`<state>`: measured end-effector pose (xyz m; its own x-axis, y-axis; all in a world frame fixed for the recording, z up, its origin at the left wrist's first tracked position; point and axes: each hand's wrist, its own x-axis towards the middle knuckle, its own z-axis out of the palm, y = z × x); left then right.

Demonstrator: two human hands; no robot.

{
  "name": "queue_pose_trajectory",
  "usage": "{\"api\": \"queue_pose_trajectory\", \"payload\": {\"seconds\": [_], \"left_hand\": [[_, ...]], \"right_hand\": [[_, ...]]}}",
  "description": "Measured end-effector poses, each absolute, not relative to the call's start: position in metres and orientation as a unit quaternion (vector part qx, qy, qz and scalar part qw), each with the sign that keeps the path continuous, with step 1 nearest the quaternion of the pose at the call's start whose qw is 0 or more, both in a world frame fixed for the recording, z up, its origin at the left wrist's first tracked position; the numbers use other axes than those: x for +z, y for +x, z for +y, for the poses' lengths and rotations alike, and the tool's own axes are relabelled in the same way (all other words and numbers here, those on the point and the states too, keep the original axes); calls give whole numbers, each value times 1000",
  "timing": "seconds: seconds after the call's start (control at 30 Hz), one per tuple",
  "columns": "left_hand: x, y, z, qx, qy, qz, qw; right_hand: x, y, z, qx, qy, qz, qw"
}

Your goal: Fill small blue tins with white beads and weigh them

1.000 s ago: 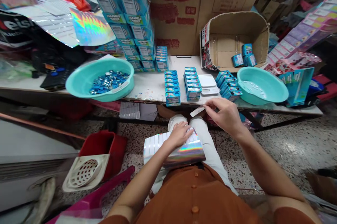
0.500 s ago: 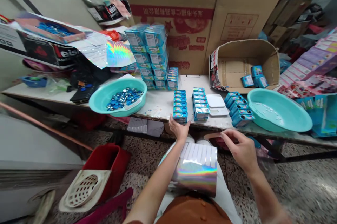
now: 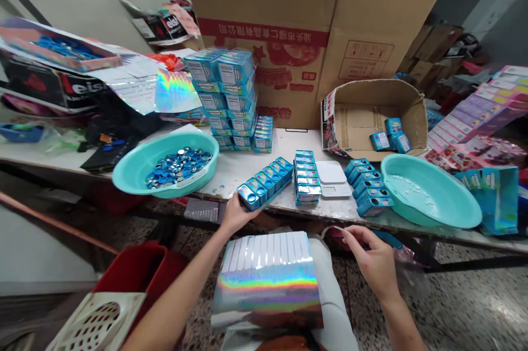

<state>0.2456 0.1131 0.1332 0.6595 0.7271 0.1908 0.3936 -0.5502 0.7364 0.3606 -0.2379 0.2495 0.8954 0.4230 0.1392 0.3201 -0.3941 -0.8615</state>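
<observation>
Blue box row (image 3: 266, 183), centre frame: could scatter, your left hand (image 3: 237, 216) gripping one end only, right hand (image 3: 374, 256) pinching a strip (image 3: 333, 227).

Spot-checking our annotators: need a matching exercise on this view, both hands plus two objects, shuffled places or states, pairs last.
1. Left hand
2. Right hand
3. Shiny sheet
4. White scale

A. Lying on the lap
B. Pinching a thin pale strip
C. On the table, between two groups of small blue boxes
D. Holding the near end of an angled row of blue boxes

Pairs: 1-D, 2-B, 3-A, 4-C
</observation>
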Motion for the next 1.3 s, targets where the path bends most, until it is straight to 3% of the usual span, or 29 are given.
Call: {"api": "queue_pose_trajectory", "payload": {"seconds": [0.2,0.37,0.5,0.6,0.73,0.83,1.0,1.1,1.2,1.3], "left_hand": [[146,239,186,207,919,176,286],[136,252,214,239,907,262,225],[138,275,200,369,827,385,176],[148,291,166,423,838,324,117],[153,310,114,306,935,120,132],[155,328,89,255,955,58,138],[183,376,90,255,961,55,89],[201,405,102,185,974,117,59],[206,420,113,119,977,163,62],[203,419,119,135,979,136,72]], "right_hand": [[235,363,-224,78,-826,-218,514],[233,365,-219,80,-829,-213,511],[232,367,-220,83,-830,-208,510],[228,368,-222,92,-829,-198,515],[223,369,-223,101,-829,-186,517],[222,368,-223,98,-829,-186,518],[221,367,-228,82,-832,-182,518],[220,366,-233,67,-836,-180,514],[220,364,-237,53,-838,-179,513],[222,363,-240,42,-840,-175,512]]}}
